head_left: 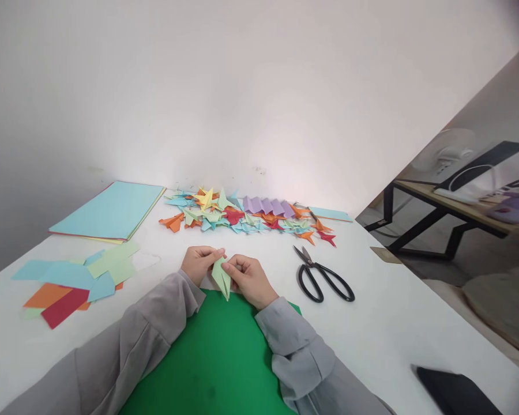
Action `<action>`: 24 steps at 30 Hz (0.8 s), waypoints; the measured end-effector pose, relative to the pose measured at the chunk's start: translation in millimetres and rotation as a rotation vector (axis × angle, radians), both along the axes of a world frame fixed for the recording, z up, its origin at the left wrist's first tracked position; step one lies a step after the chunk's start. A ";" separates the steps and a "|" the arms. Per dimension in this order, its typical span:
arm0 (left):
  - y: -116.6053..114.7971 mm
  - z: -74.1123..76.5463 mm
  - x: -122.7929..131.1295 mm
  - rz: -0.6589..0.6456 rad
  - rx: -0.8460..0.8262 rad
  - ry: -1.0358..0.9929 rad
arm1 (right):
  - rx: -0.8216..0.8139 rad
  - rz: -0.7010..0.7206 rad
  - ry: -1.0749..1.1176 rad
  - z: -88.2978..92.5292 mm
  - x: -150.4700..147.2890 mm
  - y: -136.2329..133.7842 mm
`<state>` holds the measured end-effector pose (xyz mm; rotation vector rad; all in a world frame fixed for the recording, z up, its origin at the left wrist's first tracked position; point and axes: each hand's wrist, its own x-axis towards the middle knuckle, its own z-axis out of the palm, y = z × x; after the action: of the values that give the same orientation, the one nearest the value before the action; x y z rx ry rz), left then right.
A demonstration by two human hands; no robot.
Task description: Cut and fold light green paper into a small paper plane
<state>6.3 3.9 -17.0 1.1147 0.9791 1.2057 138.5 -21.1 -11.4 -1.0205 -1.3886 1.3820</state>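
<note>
Between my two hands is a pale green folded paper (pixel 221 279), shaped like a narrow diamond with its point hanging down. My left hand (pixel 201 264) pinches its upper left side between thumb and fingers. On the upper right side, my right hand (pixel 249 278) grips it with thumb and bent fingers. The paper is held above the far edge of a green mat (pixel 207 357). Behind the hands lies a long heap of folded paper figures (pixel 233 216) in several colours.
Loose coloured paper pieces (pixel 69 276) lie at the left, below a stack of paper sheets (pixel 108 212). Black-handled scissors (pixel 324 276) rest open at the right. A purple pleated paper strip (pixel 268 206) sits on the heap. A black object (pixel 454 392) lies near the front right edge.
</note>
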 end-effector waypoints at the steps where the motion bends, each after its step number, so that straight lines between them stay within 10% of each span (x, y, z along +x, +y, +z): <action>1: -0.2 0.7 0.2 -0.013 -0.025 -0.022 | -0.010 -0.004 0.012 -0.3 -0.2 0.0; 24: -0.2 -0.5 -0.5 0.032 0.074 -0.007 | -0.006 -0.088 0.085 2.5 -0.6 0.7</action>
<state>5.8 3.8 -17.5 1.1558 0.9568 1.2791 137.9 -20.4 -8.9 -1.0036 -1.2631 1.3504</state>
